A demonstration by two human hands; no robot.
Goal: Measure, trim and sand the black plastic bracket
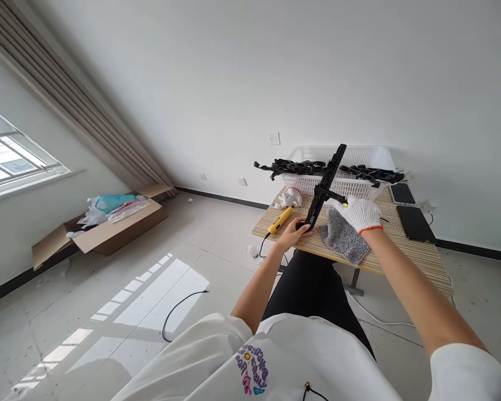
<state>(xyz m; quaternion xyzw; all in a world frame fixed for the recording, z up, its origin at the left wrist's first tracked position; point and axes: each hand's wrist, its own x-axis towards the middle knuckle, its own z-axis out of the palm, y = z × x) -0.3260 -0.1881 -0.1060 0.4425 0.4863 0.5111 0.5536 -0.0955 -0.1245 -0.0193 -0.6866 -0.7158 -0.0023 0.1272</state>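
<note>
My left hand (291, 234), bare, grips the lower end of a long black bar-shaped part (326, 186). The bar tilts up and away over the table, with a small light label near its lower end. In a white knitted glove with an orange cuff, my right hand (358, 214) is closed on a slim black tool (334, 196) with a yellow spot by the fingers. The tool reaches the bar's middle; its exact kind is too small to tell. Below my right hand lies a grey cloth (345, 236) over the table's front edge. A yellow corded tool (281, 220) rests left of the bar.
A white plastic basket (373, 191) stands at the table's back, with black strap-like parts (298, 166) across it. Another white glove (291, 197) lies at left. Two flat dark devices, a phone (403, 194) and a tablet (416, 224), lie right. An open cardboard box (121, 227) is on the floor.
</note>
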